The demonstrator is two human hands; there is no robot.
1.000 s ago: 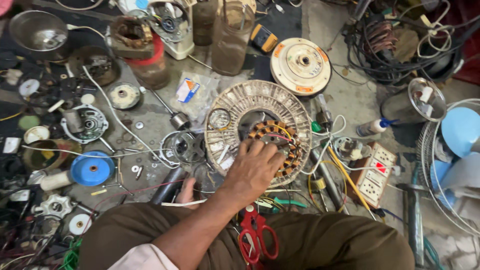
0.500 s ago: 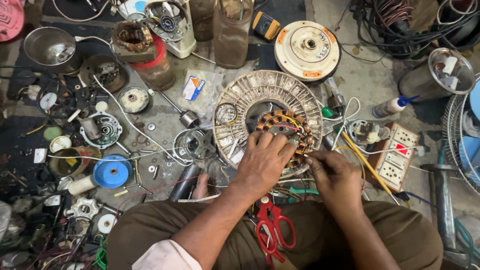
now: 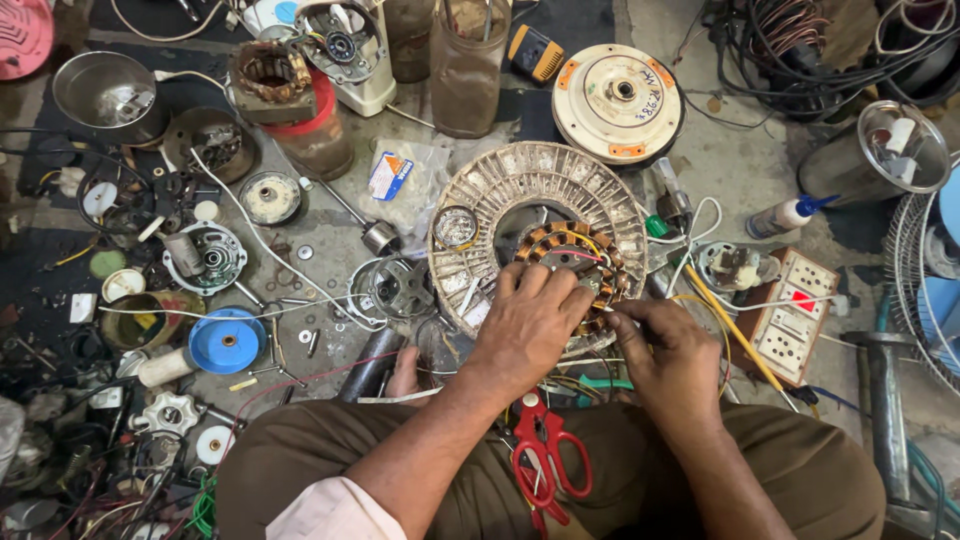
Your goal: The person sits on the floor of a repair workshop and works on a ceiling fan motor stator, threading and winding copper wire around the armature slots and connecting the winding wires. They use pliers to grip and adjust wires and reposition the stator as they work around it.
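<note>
Down at floor level, you sit cross-legged on a grey concrete floor (image 3: 760, 180) littered with motor parts, screws and wires. Your left hand (image 3: 530, 325) lies flat, fingers loosely spread, pressing on the copper-wound stator (image 3: 560, 250) at the middle of the ribbed, round metal fan motor housing (image 3: 500, 190) just in front of your knees. Your right hand (image 3: 675, 355) touches the stator's right edge, its grip pinched together at the windings; what it pinches, if anything, you cannot tell. Red-handled scissors (image 3: 545, 455) rest on your lap. A white socket board (image 3: 790, 320) lies right, a blue plastic disc (image 3: 227, 340) left, and a cream round motor cover (image 3: 617, 102) far.
</note>
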